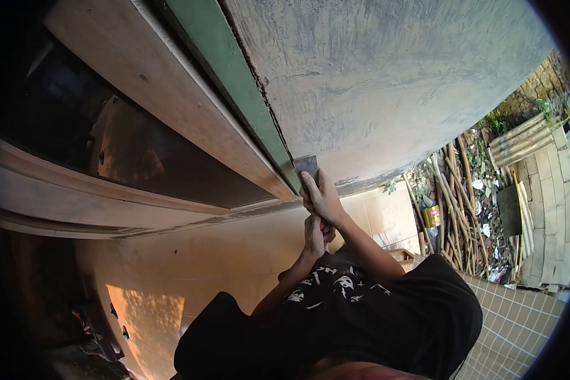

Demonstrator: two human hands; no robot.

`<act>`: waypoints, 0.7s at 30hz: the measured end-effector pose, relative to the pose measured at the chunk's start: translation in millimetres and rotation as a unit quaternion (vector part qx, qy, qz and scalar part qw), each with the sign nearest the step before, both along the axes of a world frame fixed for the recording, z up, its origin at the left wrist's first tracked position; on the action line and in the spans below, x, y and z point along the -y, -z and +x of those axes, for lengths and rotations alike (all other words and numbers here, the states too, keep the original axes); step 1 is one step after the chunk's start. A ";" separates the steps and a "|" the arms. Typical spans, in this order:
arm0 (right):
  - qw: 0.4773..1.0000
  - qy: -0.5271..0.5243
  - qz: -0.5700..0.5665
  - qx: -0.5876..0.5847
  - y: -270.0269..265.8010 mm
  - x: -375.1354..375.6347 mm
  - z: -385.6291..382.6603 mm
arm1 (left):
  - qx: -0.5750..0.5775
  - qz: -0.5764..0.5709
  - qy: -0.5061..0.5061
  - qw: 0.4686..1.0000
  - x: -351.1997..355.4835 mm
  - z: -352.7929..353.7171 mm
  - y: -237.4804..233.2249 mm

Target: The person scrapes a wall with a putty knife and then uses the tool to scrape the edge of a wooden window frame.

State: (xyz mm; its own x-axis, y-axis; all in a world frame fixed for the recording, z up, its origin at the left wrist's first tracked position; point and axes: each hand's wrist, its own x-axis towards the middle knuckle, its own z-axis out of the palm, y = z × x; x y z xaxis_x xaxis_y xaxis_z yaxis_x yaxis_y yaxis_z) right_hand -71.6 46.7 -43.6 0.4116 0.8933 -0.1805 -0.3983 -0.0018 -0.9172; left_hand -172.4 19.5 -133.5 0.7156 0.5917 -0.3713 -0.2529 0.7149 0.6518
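A small dark grey flat piece (pixel 306 165) lies against the wall's lower part, beside the green frame strip (pixel 234 76). My right hand (pixel 323 196) is closed on this piece, with the thumb and fingers at its lower end. Just below, my left hand (pixel 315 235) is closed near my right wrist, close to my shirt; what it holds, if anything, is hidden. The grey, streaky wall (pixel 361 82) rises above both hands, and a rough dark gap runs between it and the green strip.
A wooden frame with dark glass (pixel 190 164) is at the left. Orange-tan floor tiles (pixel 234 253) lie below. Bamboo poles (pixel 453 196), a yellow can (pixel 431 216) and litter are at the right, near corrugated sheets (pixel 519 140) and a small-tiled surface (pixel 506 310).
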 end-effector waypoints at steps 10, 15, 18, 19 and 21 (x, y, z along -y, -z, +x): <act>0.999 0.032 -0.013 -0.027 -1.1 -10.5 0.9 | -0.050 0.034 -0.015 0.998 -4.3 1.3 -20.8; 0.997 0.060 -0.035 -0.028 6.7 -13.6 -1.9 | -0.083 0.131 -0.028 0.988 -11.5 0.3 6.6; 0.996 0.065 -0.046 -0.027 6.2 -8.8 -1.3 | -0.075 0.101 -0.010 0.992 -12.9 7.1 18.5; 0.996 0.056 -0.059 -0.026 1.7 -9.7 3.3 | -0.076 0.095 -0.024 0.992 -7.2 8.2 14.4; 0.996 0.064 -0.061 -0.006 9.0 -12.4 4.6 | -0.066 0.116 -0.019 0.991 -10.5 7.2 15.9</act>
